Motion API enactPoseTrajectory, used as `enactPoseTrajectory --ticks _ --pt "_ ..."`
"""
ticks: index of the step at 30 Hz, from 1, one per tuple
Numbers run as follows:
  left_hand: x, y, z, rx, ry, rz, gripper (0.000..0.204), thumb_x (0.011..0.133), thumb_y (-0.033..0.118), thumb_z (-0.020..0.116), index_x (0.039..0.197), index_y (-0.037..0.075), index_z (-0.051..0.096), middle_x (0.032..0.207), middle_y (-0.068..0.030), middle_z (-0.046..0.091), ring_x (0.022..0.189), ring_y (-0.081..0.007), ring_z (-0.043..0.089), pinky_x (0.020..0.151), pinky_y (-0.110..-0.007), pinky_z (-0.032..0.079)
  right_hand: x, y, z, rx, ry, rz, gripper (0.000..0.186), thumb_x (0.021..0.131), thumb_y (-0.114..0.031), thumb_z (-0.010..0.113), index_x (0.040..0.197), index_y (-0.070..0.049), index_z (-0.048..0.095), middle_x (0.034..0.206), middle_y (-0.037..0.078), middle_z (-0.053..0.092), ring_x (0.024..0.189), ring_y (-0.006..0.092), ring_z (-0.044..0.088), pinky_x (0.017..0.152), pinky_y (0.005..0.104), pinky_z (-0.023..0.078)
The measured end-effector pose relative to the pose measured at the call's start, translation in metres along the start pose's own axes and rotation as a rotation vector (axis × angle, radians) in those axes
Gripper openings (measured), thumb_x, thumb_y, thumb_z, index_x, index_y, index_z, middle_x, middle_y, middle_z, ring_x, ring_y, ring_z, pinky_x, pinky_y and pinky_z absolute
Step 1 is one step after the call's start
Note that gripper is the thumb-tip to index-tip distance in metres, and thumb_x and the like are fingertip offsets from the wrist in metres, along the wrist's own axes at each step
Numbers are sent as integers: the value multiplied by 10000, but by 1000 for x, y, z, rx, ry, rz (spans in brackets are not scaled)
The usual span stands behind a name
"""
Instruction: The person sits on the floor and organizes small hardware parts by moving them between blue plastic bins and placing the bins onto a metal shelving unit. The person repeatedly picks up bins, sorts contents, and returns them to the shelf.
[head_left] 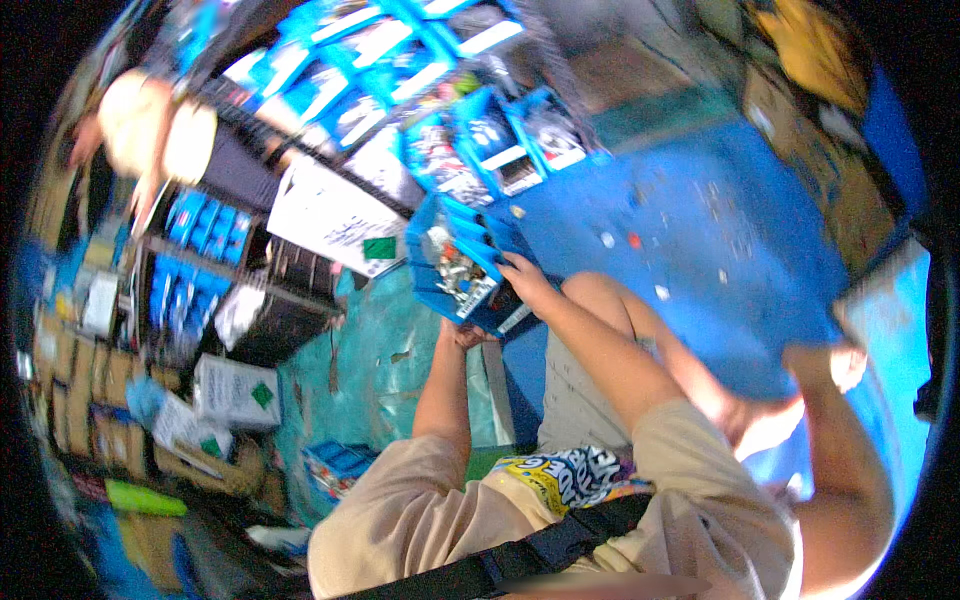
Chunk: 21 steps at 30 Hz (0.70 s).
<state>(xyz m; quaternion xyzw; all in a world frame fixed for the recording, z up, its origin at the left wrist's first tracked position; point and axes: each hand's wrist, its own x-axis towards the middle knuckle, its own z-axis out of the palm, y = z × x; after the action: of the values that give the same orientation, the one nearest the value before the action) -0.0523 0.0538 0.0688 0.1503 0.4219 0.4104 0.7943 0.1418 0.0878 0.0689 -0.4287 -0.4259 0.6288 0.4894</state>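
Note:
Both my hands hold a blue plastic bin (430,275) filled with small mixed metal-looking pieces and a bit of orange, with another blue bin (513,318) against its right side. My left hand (462,332) is underneath, fingers curled at the bottom, partly hidden. My right hand (525,276) grips the upper right part, fingers over the bins' walls. The bins are slightly tilted above my bent legs (590,350) and the blue floor mat (700,230).
Racks of blue bins (360,60) stand ahead and left (200,230), beside a white board (320,220). Cardboard (100,400), a white box (235,390) and a lower blue bin (335,460) lie left. Another person's arm (150,150) shows upper left. More cardboard (800,170) is at right.

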Motion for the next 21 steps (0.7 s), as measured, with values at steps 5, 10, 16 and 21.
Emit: enactPoseTrajectory --ticks 5,10,16,21 --pt "7 -7 -2 92 -29 -76 732 820 688 457 1277 126 562 1267 -132 594 1097 -398 581 796 -642 486 6 2 -1 46 183 238 332 895 -335 495 1075 -75 595 1063 113 598 1003 243 549 907 398 414" --pt "23 -17 4 -63 -2 71 659 867 613 473 1246 87 593 1247 -149 610 1105 -354 596 950 -573 454 23 12 -9 442 115 480 342 947 -395 432 1021 -119 621 947 100 634 877 245 590 847 419 463" --pt "10 -26 31 -160 -66 177 509 931 471 465 1214 66 591 1174 -172 632 1051 -350 616 917 -530 503 12 -6 -8 645 -84 606 339 973 -307 402 1168 -133 619 1105 113 649 976 234 611 894 384 475" --pt "-15 -20 73 -223 -10 208 534 948 459 432 1308 74 522 1304 -169 555 1147 -377 559 994 -572 431 -34 -60 -21 457 -163 236 439 976 -177 392 1395 -63 461 1297 102 568 1145 223 553 994 360 401"
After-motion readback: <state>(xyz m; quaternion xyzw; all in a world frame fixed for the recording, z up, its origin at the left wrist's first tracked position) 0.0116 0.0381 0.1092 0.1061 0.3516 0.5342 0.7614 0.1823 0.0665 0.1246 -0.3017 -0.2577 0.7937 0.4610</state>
